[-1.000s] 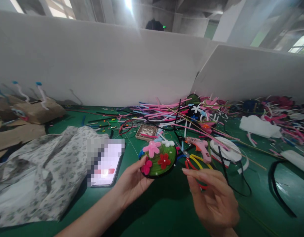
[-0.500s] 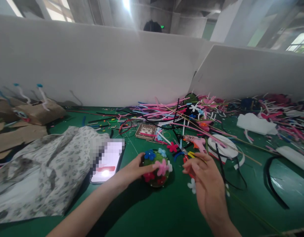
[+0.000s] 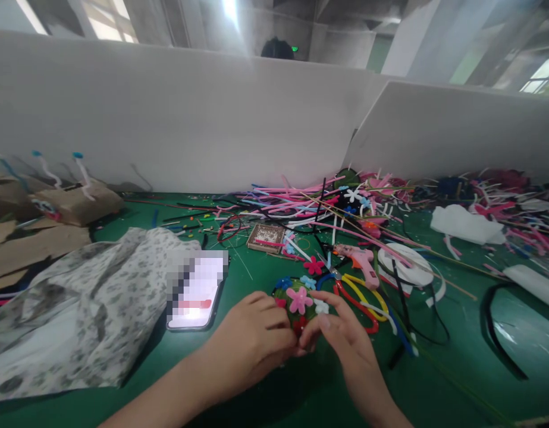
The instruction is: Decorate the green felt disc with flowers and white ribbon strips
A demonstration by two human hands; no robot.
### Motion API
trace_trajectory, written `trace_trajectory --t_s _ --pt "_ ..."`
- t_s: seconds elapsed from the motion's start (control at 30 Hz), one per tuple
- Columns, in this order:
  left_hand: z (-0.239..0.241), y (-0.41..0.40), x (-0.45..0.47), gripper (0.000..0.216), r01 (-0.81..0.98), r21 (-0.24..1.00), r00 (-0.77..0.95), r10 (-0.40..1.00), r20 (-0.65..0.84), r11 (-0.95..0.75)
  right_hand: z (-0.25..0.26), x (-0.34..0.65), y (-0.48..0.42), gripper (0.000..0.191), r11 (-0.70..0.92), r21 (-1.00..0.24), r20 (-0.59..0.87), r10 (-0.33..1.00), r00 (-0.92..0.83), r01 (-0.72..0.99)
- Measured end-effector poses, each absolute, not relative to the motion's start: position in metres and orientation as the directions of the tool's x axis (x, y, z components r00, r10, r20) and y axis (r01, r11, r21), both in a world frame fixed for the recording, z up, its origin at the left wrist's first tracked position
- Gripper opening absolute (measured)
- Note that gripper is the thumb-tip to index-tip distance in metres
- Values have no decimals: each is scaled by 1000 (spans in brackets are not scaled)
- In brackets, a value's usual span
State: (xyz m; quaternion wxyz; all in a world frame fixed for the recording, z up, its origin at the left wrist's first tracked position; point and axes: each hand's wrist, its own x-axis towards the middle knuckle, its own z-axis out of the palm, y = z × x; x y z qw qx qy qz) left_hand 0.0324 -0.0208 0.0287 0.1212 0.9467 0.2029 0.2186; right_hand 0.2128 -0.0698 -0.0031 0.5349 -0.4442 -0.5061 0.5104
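Observation:
A small round green piece (image 3: 296, 300) decorated with pink, blue, white and red felt flowers sits low over the green mat. My left hand (image 3: 251, 342) curls round its near left side with the fingers closed on it. My right hand (image 3: 341, 336) grips it from the right, thumb and fingers meeting the left hand under the pink flower. A loose magenta flower (image 3: 313, 266) lies just beyond it.
Red and yellow scissors (image 3: 357, 294) and a pink glue gun (image 3: 358, 261) lie right of the hands. A lit phone (image 3: 194, 289) rests on patterned cloth (image 3: 78, 303) at left. Pipe cleaners (image 3: 301, 205) pile up by the white partition (image 3: 189, 125). A black headband (image 3: 497, 333) lies right.
The flowered piece has come down from being held up in my left hand alone. My right hand moved in from the right and closed on it beside the left.

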Motion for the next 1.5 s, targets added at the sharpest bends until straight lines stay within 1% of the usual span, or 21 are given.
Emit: trace_trajectory --t_s 0.07,0.13,0.2,0.23,0.27,0.37,0.4,0.5,0.6,0.7,0.83,0.87,0.93,1.0,1.07,1.1,1.17,1.23,1.3,1.33,1.5 --pt "41 -31 31 16 211 345 875 334 351 -914 -9 220 -68 34 102 -995 101 994 49 -9" --pt "55 -43 28 20 98 468 908 271 319 -878 -15 231 -64 31 136 -986 155 963 222 101" --pt "59 -49 25 21 59 544 906 273 323 -837 -19 242 -61 28 157 -973 208 916 343 170" --pt "56 -50 23 19 93 531 899 300 318 -842 -21 246 -60 27 161 -969 220 905 364 186" --pt "50 -48 21 16 154 488 889 336 311 -859 -22 248 -60 26 160 -968 223 906 361 194" --pt "24 -33 14 23 384 229 806 446 389 -895 -22 247 -62 26 136 -962 206 930 305 235" --pt "17 -27 12 23 431 192 779 471 413 -882 -22 246 -63 25 126 -954 206 936 287 272" --pt "8 -17 7 20 464 160 751 483 450 -871 -22 241 -62 20 148 -882 267 939 216 447" --pt "13 -18 6 20 445 158 755 464 464 -882 -21 239 -57 16 225 -739 367 925 101 635" --pt "19 -25 8 21 447 177 740 474 478 -877 -19 236 -52 18 286 -615 416 910 -7 735" --pt "23 -31 9 34 428 309 772 521 364 -849 -18 237 -50 19 340 -545 484 874 -44 767" --pt "23 -31 9 31 424 340 785 528 325 -840 -19 239 -49 18 344 -532 499 866 -42 774" --pt "22 -29 7 10 431 367 790 541 288 -824 -22 245 -48 19 341 -512 513 857 -37 789" --pt "19 -26 5 23 431 375 788 545 285 -820 -26 249 -46 21 319 -503 500 866 -31 803" --pt "17 -23 3 19 413 403 811 531 244 -817 -28 251 -45 30 295 -487 467 883 -41 822" --pt "16 -22 3 10 398 425 826 519 218 -813 -28 250 -44 38 286 -476 442 895 -55 831" --pt "15 -20 3 10 379 489 823 528 210 -785 -28 245 -43 55 276 -459 381 920 -93 845" --pt "14 -19 3 29 392 603 761 613 212 -695 -26 237 -41 68 284 -447 330 934 -139 848" --pt "11 -16 4 57 387 741 699 699 152 -549 -25 230 -37 76 312 -423 316 931 -184 851" --pt "10 -14 5 61 372 801 676 728 113 -470 -25 227 -36 77 330 -408 314 926 -208 851" --pt "-7 -3 13 46 140 987 471 882 3 -78 -28 224 -30 66 416 -357 286 901 -326 836"
